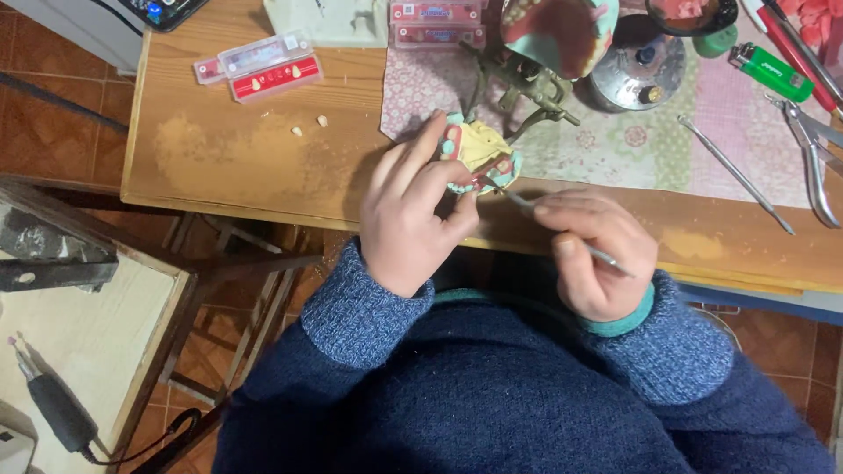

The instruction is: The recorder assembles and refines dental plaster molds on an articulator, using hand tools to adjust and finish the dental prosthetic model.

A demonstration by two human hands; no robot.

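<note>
Left hand (406, 215) clamps the dental cast (481, 156) steady at twelve o'clock, so the right hand (597, 254), pinching a slim metal tool (562, 233), can work its edge.

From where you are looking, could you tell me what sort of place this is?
Probably a small dental technician's bench. The left hand holds a dental cast while the right hand works it with a thin metal tool. Cards of artificial teeth and pliers lie on the wooden table.

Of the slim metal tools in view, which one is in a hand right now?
The thin metal instrument in the right hand, tip at the dental model. The metal probe and pliers lie untouched on the cloth.
</note>
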